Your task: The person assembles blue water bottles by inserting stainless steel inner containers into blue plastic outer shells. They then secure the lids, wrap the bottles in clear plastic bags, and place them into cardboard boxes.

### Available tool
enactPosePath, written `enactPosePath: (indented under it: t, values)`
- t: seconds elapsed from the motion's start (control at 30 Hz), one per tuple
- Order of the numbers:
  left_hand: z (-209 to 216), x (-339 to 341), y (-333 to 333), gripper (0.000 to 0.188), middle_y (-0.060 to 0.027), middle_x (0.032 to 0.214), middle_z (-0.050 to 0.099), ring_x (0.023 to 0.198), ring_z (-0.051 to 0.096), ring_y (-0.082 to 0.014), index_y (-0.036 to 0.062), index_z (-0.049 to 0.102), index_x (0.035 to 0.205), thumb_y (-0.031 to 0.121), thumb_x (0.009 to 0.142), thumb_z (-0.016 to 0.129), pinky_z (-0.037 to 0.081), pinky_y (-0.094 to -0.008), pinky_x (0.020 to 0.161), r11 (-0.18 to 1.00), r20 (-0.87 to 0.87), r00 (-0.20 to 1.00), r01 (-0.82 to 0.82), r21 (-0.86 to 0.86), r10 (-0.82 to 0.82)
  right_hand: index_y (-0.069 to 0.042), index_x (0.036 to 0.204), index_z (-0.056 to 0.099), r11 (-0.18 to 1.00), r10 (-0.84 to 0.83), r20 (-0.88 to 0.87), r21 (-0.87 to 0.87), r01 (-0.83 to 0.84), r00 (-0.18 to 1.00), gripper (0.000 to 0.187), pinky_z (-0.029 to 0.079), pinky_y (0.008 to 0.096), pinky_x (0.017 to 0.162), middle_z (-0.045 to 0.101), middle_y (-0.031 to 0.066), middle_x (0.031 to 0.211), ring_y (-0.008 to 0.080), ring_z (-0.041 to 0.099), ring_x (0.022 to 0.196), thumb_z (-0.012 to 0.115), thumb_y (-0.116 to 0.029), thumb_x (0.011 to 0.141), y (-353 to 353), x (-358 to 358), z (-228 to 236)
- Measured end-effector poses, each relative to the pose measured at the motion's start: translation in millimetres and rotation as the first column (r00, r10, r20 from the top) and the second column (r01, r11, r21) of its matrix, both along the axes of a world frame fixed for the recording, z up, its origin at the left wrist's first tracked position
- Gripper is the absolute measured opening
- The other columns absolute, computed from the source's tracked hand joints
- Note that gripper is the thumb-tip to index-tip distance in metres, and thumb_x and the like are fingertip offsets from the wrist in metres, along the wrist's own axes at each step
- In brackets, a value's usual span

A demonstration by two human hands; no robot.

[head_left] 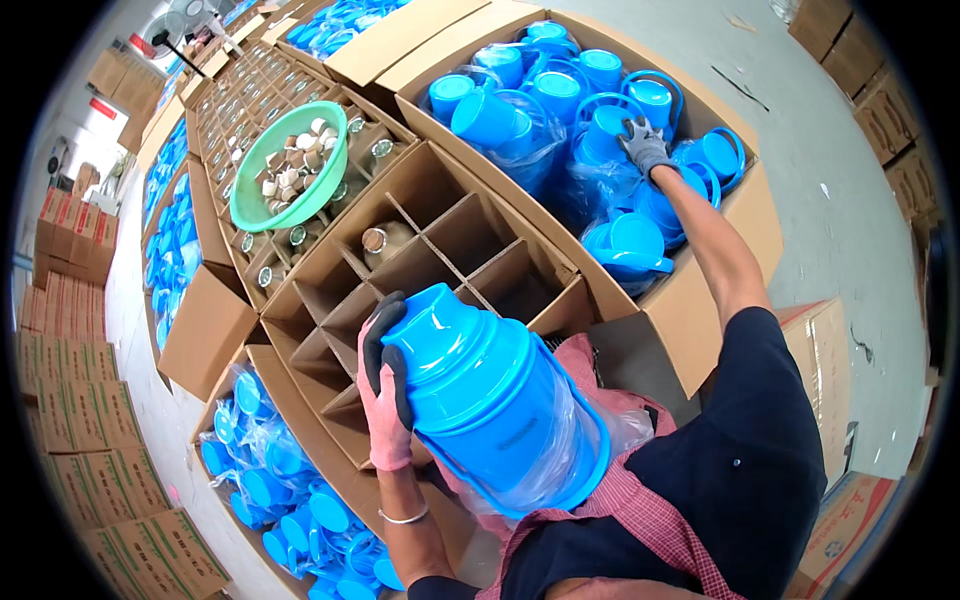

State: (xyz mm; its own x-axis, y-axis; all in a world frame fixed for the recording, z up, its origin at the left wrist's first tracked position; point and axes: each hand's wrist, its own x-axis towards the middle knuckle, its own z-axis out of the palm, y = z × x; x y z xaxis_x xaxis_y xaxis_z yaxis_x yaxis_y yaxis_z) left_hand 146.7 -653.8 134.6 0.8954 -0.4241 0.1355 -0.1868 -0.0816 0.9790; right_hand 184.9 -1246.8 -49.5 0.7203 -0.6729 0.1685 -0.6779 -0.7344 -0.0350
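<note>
A large blue plastic thermos flask (490, 400), partly wrapped in clear film, leans against my front with its stepped top tilted up and left. My left hand (386, 385), in a pink glove with dark fingers, is closed on the side of that top. To the far right, my right hand (648, 145), in a grey glove, rests with fingers spread on one blue thermos flask (608, 135) in an open carton (750, 240) full of similar flasks. Below my left hand is a divided carton (425, 160); one compartment shows a glass bottle with a brown stopper (383, 243).
A green basin (335, 150) of small beige stoppers sits on another divided carton (370, 110) holding glass bottles. More blue pieces fill cartons (300, 500) at left. Stacked brown boxes (80, 390) line the far left; others (860, 80) stand at right beside the grey floor (800, 170).
</note>
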Motion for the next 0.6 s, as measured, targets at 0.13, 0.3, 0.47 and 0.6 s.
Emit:
enactPosePath:
  t: [0.13,0.3,0.47,0.6]
  values:
    - [-5,17,-5,0.085,-0.0173,0.135,0.051,0.126,0.048,-0.0252,-0.0011,0.037,0.141,0.053,0.083,0.066,0.038,-0.0370,0.105,0.940,-0.241,0.948,0.125,-0.317,-0.208,-0.018,0.118,0.061,0.599,0.800,0.198,-0.326,-0.732,0.566,0.028,0.047,0.0424,0.094,0.056,0.0158,0.123,0.0367,0.056,0.109,0.058,-0.022,0.091,128,41,94]
    - [-59,14,34,0.074,-0.0112,0.130,0.054,0.120,0.049,-0.0191,-0.0007,0.042,0.138,0.056,0.091,0.053,0.039,-0.0325,0.103,0.980,-0.359,0.918,0.114,-0.160,-0.166,-0.006,0.115,0.062,-0.132,0.548,0.824,0.256,-0.958,0.145,0.034,0.041,0.0420,0.100,0.057,0.0174,0.122,0.0322,0.055,0.114,0.067,-0.020,0.085,395,-31,209]
    - [-23,-2,32,0.070,-0.0113,0.132,0.052,0.121,0.048,-0.0190,-0.0020,0.042,0.137,0.054,0.095,0.047,0.036,-0.0322,0.104,0.999,-0.306,0.952,0.019,-0.045,-0.032,-0.005,0.112,0.064,-0.162,0.623,0.688,0.580,-0.798,0.373,0.036,0.044,0.0423,0.094,0.060,0.0163,0.115,0.0335,0.054,0.109,0.062,-0.033,0.089,382,-29,211]
    - [-47,12,41,0.062,-0.0109,0.132,0.052,0.120,0.049,-0.0167,-0.0024,0.039,0.140,0.038,0.096,0.055,0.036,-0.0296,0.103,0.970,-0.382,0.900,0.146,-0.194,-0.211,-0.003,0.111,0.063,-0.104,0.463,0.814,0.444,-0.890,0.352,0.050,0.048,0.0391,0.084,0.062,0.0183,0.104,0.0352,0.060,0.095,0.072,-0.041,0.081,424,-48,223]
